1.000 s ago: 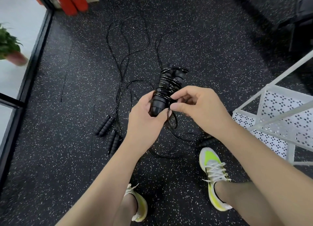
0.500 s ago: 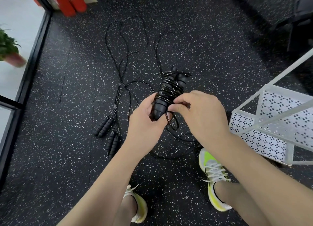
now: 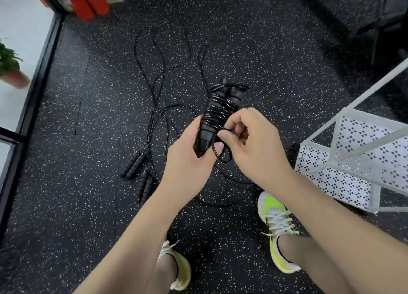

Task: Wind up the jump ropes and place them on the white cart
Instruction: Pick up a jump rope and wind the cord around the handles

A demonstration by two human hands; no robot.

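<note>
Held upright above the floor: two black handles [image 3: 217,117] pressed together, wound many times round with black cord [image 3: 223,105]. Gripped near the lower end by the left hand [image 3: 189,161], fingers curled round the handles, thumb tip against the base. Just beside it, the right hand [image 3: 254,143], thumb and forefinger pinching a loop of the cord at the handles' lower part; a small loop [image 3: 221,154] hanging below the pinch, trailing down toward the floor.

Underneath, dark speckled rubber flooring [image 3: 276,62]. Lying on it to the left, two more pairs of black handles [image 3: 139,174], side by side, with long thin ropes [image 3: 159,57] snaking away from them. At right, a white cart [image 3: 357,161] with perforated shelves, close to the right forearm. Two feet in white-and-yellow trainers [image 3: 276,229] at the bottom. Far left, a pale floor behind a dark frame, with a potted plant [image 3: 11,68]; at top left, red cylinders [image 3: 86,0] leaning.
</note>
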